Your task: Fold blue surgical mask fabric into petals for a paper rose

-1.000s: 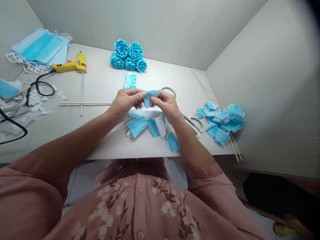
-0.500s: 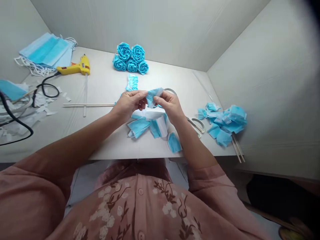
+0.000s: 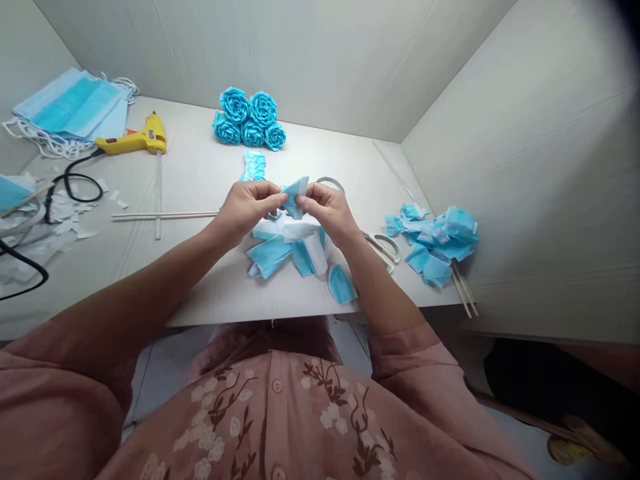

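Between my two hands is a small folded piece of blue-and-white mask fabric [image 3: 294,200], raised above the table. My left hand [image 3: 250,205] pinches its left side with thumb and fingertips. My right hand [image 3: 327,208] grips its right side the same way. Below them lie cut blue and white fabric pieces [image 3: 273,255], and a single blue piece [image 3: 341,285] rests by my right forearm. A pleated blue strip [image 3: 255,165] lies just beyond my left hand. Scissors [image 3: 385,248] stick out from behind my right wrist, partly hidden.
Several blue fabric roses [image 3: 250,119] are stacked at the back. A yellow glue gun [image 3: 137,138], a mask stack [image 3: 73,103] and white scraps [image 3: 60,217] are on the left. Thin sticks [image 3: 165,215] lie left of my hands; a fabric heap [image 3: 440,237] is at the right.
The fabric piece has been turned between my fingers, its white edge now standing more upright. Both hands still pinch it. The whole view has shifted slightly.
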Demonstrator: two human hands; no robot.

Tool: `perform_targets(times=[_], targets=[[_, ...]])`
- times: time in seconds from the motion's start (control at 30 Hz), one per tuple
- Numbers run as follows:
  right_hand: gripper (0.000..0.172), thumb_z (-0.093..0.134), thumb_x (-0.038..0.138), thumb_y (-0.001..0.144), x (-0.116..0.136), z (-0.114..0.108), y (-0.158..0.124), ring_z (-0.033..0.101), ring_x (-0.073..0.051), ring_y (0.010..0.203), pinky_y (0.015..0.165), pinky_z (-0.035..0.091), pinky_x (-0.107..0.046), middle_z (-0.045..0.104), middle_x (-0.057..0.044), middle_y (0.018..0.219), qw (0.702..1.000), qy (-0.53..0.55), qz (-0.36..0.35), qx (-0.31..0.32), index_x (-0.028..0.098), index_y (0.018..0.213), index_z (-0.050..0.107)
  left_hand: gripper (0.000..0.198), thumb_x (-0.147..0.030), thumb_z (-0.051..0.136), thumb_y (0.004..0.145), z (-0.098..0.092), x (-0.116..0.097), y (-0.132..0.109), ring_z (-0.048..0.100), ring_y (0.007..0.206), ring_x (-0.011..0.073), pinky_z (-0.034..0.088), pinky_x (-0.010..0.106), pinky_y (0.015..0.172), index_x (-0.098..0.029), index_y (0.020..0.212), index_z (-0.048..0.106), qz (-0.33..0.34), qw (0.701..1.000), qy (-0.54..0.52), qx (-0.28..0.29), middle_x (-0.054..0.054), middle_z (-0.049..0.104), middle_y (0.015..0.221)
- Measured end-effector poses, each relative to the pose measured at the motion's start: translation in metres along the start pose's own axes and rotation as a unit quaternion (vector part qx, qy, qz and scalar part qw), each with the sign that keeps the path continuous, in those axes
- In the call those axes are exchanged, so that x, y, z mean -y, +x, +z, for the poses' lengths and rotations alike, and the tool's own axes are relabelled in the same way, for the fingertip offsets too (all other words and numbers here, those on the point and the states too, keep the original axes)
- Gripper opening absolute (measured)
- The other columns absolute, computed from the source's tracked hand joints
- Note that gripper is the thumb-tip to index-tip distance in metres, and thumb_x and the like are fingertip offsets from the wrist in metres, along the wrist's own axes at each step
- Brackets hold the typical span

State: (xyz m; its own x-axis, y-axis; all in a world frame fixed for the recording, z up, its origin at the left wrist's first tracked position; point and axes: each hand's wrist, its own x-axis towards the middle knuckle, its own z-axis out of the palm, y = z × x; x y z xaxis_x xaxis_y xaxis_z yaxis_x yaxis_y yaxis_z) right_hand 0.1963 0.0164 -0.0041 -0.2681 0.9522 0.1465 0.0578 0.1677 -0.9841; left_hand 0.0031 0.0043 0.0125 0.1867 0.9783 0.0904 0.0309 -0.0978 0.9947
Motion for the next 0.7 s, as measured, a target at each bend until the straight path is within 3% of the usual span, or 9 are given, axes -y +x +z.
perform_targets(times=[0.23,0.43,0.6,0.7], targets=[[0.060,0.072,0.079,0.082,0.0026,-0.0020,-0.0014,0.055,-0.012,0.073,0.074,0.048,-0.028,0.056,0.003,0.070,1.000,0.000,-0.021,-0.013,0.020,0.073,0.062,0.023,-0.035,0.080,0.074,0.0016,0.0018,-0.0013,0.055,0.056,0.0103,0.043,0.023,0.054,-0.015,0.068,0.070,-0.018,0.999,-0.026,-0.003,0.003,0.067,0.063],[0.062,0.085,0.078,0.068,0.0017,0.0008,-0.0010,0.052,-0.013,0.071,0.066,0.043,-0.028,0.056,0.004,0.072,1.000,-0.015,-0.019,-0.011,0.021,0.078,0.063,0.027,-0.038,0.082,0.076,0.0031,0.0045,-0.0015,0.055,0.057,0.0104,0.043,0.022,0.054,-0.015,0.069,0.070,-0.007,1.000,-0.019,0.003,0.003,0.067,0.064],[0.064,0.083,0.082,0.068,0.0006,0.0015,-0.0012,0.050,-0.013,0.070,0.064,0.042,-0.029,0.054,0.003,0.070,0.999,-0.016,-0.031,-0.004,0.022,0.075,0.062,0.040,-0.053,0.080,0.080,0.0014,0.0025,0.0006,0.060,0.060,0.0129,0.046,0.024,0.055,-0.015,0.073,0.071,-0.022,0.999,-0.023,0.025,0.004,0.067,0.066],[0.061,0.082,0.080,0.071,-0.0008,0.0024,-0.0017,0.051,-0.013,0.070,0.064,0.043,-0.028,0.056,0.003,0.071,0.999,-0.022,-0.035,0.003,0.022,0.076,0.062,0.036,-0.048,0.085,0.076,-0.0002,0.0013,0.0005,0.058,0.059,0.0122,0.045,0.024,0.056,-0.015,0.070,0.071,-0.015,0.999,-0.006,0.034,0.004,0.067,0.065]])
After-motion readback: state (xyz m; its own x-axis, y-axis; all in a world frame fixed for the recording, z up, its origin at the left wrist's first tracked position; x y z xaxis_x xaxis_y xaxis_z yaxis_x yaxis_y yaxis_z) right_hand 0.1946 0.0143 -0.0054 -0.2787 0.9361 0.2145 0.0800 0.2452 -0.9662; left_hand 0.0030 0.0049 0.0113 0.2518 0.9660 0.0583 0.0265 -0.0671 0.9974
